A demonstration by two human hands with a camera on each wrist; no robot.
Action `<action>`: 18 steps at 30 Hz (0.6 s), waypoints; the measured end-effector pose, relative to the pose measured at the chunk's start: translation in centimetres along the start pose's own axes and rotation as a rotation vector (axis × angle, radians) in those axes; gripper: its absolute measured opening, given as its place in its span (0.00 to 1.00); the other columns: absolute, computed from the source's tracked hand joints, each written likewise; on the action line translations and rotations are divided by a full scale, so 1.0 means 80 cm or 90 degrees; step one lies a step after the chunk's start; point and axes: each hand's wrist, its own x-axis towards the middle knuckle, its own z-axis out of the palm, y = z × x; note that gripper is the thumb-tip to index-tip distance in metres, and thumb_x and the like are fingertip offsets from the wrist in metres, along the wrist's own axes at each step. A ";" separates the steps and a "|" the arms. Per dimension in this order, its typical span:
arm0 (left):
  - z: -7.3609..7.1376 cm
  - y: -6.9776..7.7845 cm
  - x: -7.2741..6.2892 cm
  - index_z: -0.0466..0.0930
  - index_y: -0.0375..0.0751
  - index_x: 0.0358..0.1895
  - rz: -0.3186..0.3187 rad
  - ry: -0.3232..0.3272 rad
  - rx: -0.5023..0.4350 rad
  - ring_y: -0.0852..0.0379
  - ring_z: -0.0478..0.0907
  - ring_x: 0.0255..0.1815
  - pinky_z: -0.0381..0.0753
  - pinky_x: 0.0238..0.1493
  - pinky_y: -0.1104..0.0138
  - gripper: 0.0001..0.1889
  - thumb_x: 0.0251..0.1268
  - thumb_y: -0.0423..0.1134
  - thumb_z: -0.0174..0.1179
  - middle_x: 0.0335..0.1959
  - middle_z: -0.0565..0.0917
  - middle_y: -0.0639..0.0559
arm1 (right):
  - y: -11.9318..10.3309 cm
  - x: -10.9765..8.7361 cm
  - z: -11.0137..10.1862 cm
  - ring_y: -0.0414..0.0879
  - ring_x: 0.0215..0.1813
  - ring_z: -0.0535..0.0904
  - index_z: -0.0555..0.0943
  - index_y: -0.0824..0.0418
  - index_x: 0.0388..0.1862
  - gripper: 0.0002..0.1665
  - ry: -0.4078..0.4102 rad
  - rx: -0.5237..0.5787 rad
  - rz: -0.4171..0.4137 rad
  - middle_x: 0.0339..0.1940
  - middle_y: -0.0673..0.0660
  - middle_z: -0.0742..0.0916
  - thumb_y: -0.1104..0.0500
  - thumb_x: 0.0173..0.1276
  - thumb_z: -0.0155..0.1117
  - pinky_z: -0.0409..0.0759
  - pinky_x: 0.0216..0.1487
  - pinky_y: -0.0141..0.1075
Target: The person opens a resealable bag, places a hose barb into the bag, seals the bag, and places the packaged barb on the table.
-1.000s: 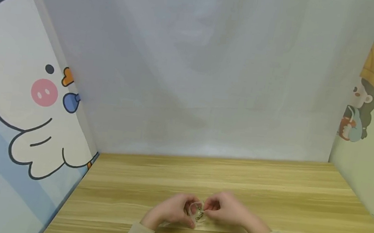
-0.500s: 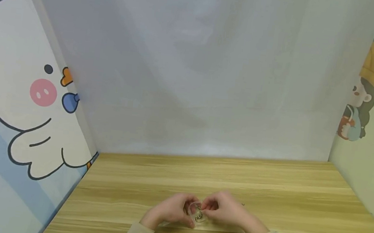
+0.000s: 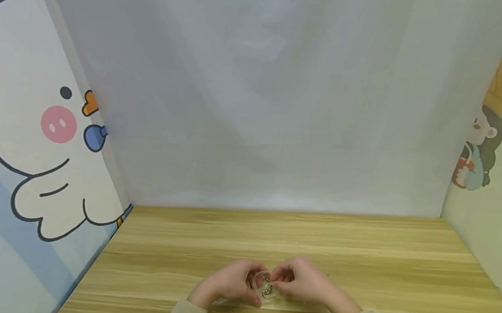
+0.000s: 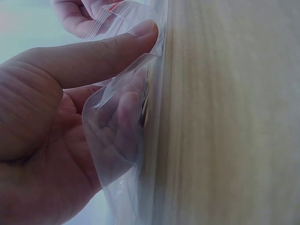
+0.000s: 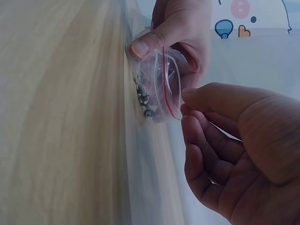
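A clear zip-lock bag (image 5: 161,89) with a red line along its mouth lies low on the table, its mouth spread into a loop. Several small metal pieces, perhaps screws (image 5: 143,101), are heaped inside. My left hand (image 3: 236,281) holds the bag from the left, thumb (image 4: 117,51) in front and fingers behind the film. From the other side, my right hand (image 3: 304,281) pinches the edge of the mouth between thumb and index finger. Whether those fingertips hold anything besides the film cannot be seen.
The wooden table (image 3: 362,241) spreads around both hands. A tiny dark speck (image 3: 328,275) lies just right of my right hand. A pale cloth wall (image 3: 259,126) stands behind the table, with printed panels at both sides.
Both hands stay nearly in place, the right one slightly further left over the bag's mouth. The metal pieces have shifted a little. The dark speck is not visible in the oldest frame.
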 end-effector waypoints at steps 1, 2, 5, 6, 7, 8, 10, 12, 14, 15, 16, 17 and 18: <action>0.000 0.000 0.000 0.84 0.39 0.57 -0.001 0.001 -0.001 0.61 0.80 0.37 0.81 0.43 0.68 0.28 0.50 0.25 0.82 0.38 0.84 0.55 | 0.000 0.001 -0.001 0.36 0.36 0.83 0.90 0.62 0.41 0.03 0.001 0.000 0.000 0.34 0.44 0.89 0.67 0.70 0.73 0.85 0.40 0.33; -0.001 0.000 0.001 0.84 0.39 0.57 -0.002 0.002 -0.001 0.61 0.80 0.37 0.81 0.43 0.68 0.28 0.50 0.25 0.82 0.38 0.84 0.55 | 0.000 0.001 -0.002 0.37 0.36 0.83 0.90 0.62 0.41 0.03 0.002 -0.002 -0.001 0.34 0.44 0.89 0.67 0.70 0.73 0.85 0.40 0.33; -0.001 0.000 0.001 0.84 0.40 0.56 -0.006 0.005 0.002 0.60 0.80 0.37 0.82 0.43 0.68 0.28 0.49 0.25 0.82 0.38 0.84 0.55 | 0.001 0.001 -0.004 0.36 0.36 0.83 0.91 0.62 0.41 0.03 0.004 -0.005 -0.005 0.33 0.43 0.89 0.66 0.70 0.74 0.85 0.41 0.33; -0.001 0.000 0.001 0.84 0.40 0.56 -0.008 0.005 0.001 0.60 0.80 0.38 0.82 0.44 0.68 0.29 0.49 0.24 0.82 0.38 0.84 0.55 | 0.001 0.001 -0.005 0.36 0.36 0.83 0.91 0.61 0.41 0.03 0.006 -0.004 -0.005 0.33 0.43 0.89 0.66 0.70 0.74 0.85 0.41 0.33; -0.001 0.000 0.000 0.84 0.40 0.56 -0.008 0.005 0.000 0.60 0.80 0.38 0.82 0.44 0.68 0.29 0.48 0.24 0.82 0.38 0.84 0.55 | 0.001 0.000 -0.005 0.36 0.36 0.83 0.91 0.61 0.41 0.03 0.007 -0.005 -0.004 0.33 0.43 0.89 0.66 0.69 0.74 0.85 0.41 0.33; 0.000 -0.001 0.000 0.84 0.40 0.56 -0.008 0.005 -0.001 0.60 0.80 0.38 0.82 0.44 0.68 0.29 0.48 0.24 0.82 0.38 0.84 0.55 | 0.001 -0.001 -0.006 0.36 0.37 0.83 0.91 0.61 0.41 0.03 0.009 -0.005 -0.004 0.34 0.43 0.89 0.66 0.69 0.75 0.85 0.42 0.33; 0.000 -0.001 -0.001 0.84 0.40 0.56 -0.006 0.005 -0.004 0.60 0.81 0.38 0.82 0.44 0.68 0.28 0.48 0.24 0.82 0.38 0.84 0.55 | 0.002 -0.002 -0.007 0.37 0.37 0.84 0.91 0.61 0.41 0.03 0.012 -0.001 0.001 0.34 0.44 0.89 0.65 0.69 0.75 0.85 0.42 0.33; 0.000 0.000 -0.001 0.85 0.41 0.56 -0.004 0.004 -0.004 0.60 0.81 0.38 0.82 0.44 0.68 0.28 0.48 0.24 0.82 0.38 0.84 0.55 | 0.002 -0.004 -0.009 0.37 0.37 0.83 0.91 0.61 0.41 0.04 0.017 -0.001 0.004 0.34 0.44 0.89 0.65 0.69 0.75 0.84 0.42 0.34; 0.001 -0.001 -0.001 0.85 0.41 0.55 -0.003 0.006 0.001 0.61 0.80 0.38 0.82 0.44 0.68 0.28 0.48 0.24 0.82 0.38 0.84 0.55 | 0.003 -0.005 -0.012 0.38 0.37 0.83 0.90 0.60 0.41 0.04 0.024 -0.008 0.010 0.34 0.44 0.89 0.65 0.69 0.74 0.84 0.42 0.34; 0.001 -0.001 0.000 0.85 0.41 0.55 -0.002 0.007 0.005 0.61 0.80 0.38 0.82 0.44 0.68 0.28 0.48 0.25 0.82 0.38 0.84 0.55 | 0.004 -0.006 -0.014 0.38 0.37 0.83 0.90 0.60 0.41 0.04 0.028 -0.012 0.011 0.33 0.44 0.89 0.65 0.68 0.74 0.84 0.42 0.34; 0.001 -0.001 0.000 0.85 0.41 0.55 -0.002 0.008 0.009 0.61 0.80 0.38 0.82 0.44 0.68 0.29 0.47 0.25 0.82 0.38 0.84 0.55 | 0.005 -0.007 -0.015 0.37 0.37 0.83 0.90 0.59 0.41 0.04 0.032 -0.016 0.013 0.33 0.44 0.89 0.65 0.68 0.74 0.84 0.42 0.34; 0.001 -0.002 0.000 0.85 0.41 0.55 -0.002 0.010 0.011 0.61 0.80 0.38 0.81 0.44 0.68 0.29 0.47 0.25 0.82 0.38 0.84 0.55 | 0.006 -0.008 -0.017 0.37 0.37 0.83 0.90 0.59 0.40 0.04 0.037 -0.020 0.016 0.33 0.44 0.89 0.65 0.68 0.75 0.84 0.42 0.34; 0.002 -0.002 0.000 0.84 0.41 0.56 -0.001 0.011 0.012 0.62 0.80 0.38 0.81 0.44 0.68 0.29 0.47 0.25 0.83 0.38 0.84 0.55 | 0.007 -0.008 -0.019 0.37 0.36 0.83 0.90 0.58 0.40 0.04 0.040 -0.025 0.019 0.33 0.43 0.89 0.65 0.68 0.75 0.84 0.42 0.34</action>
